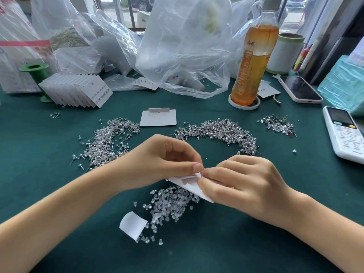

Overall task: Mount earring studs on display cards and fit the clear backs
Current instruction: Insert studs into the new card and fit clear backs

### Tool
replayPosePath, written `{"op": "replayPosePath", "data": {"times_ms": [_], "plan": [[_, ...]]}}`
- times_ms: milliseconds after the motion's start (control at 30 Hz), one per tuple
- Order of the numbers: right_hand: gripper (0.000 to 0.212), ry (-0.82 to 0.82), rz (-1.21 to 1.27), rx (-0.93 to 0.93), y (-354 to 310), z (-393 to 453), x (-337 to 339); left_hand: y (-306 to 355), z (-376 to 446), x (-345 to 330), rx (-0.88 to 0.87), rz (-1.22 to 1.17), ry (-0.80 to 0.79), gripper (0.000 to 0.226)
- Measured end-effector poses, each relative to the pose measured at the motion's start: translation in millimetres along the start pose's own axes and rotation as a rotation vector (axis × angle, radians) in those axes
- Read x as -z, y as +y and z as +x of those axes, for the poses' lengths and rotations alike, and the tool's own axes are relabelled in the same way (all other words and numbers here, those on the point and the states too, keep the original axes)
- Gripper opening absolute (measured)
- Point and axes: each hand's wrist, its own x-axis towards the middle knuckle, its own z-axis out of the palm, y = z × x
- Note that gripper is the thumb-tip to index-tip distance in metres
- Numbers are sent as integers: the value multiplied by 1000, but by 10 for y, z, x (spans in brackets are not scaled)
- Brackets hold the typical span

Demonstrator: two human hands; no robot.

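I had the display card (189, 187) pinched between both hands just above the green surface (256, 243), tilted, with its lower edge hidden under my right hand (242, 184). My left hand (167, 162) gripped the card's upper edge with thumb and curled fingers; my right hand's fingertips met it there, pinching at the same edge, and whether a stud sat between them I could not tell. Directly beneath the card lay the pile of clear backs (169, 205), with a curled paper scrap (132, 225) at its near left edge. Beyond my hands two heaps of earring studs (220, 131) flanked a blank card (158, 118), and a smaller mixed heap (277, 124) lay further right. A fanned stack of cards (78, 89) stood at far left, crumpled plastic bags (183, 46) crowded the back, and a tea bottle (254, 62), a phone (301, 89) and a calculator (344, 133) occupied the right side.
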Motion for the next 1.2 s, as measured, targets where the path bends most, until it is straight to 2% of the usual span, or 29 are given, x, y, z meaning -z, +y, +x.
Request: {"op": "replayPosePath", "data": {"times_ms": [267,600,733,800,933,1000,1033,1100,1133,1200], "plan": [[10,42,-32,-11,-18,3,-28,-12,-15,-22,-43,70,-4,14],[24,61,-54,-7,-30,-25,-56,-10,-24,-31,-108,200,-23,13],[17,61,-63,16,-39,-15,-42,41,-28,-34,-162,322,-31,3],[17,79,-79,36,-49,-11,-50,55,-25,-18,-172,358,-53,6],[30,98,-105,54,-63,-27,-75,71,-33,11,-144,361,-103,6],[18,96,-57,26,-30,-15,-55,76,-23,-18,-121,230,-67,4],[7,96,4,-32,-4,0,-51,77,-8,-23,-124,120,21,10],[6,123,195,-292,30,38,-31,73,24,5,-206,-5,275,21],[4,131,296,-490,26,60,-23,76,30,28,-279,39,375,23],[14,87,601,-871,15,79,-20,59,14,63,-416,352,462,32]]}}
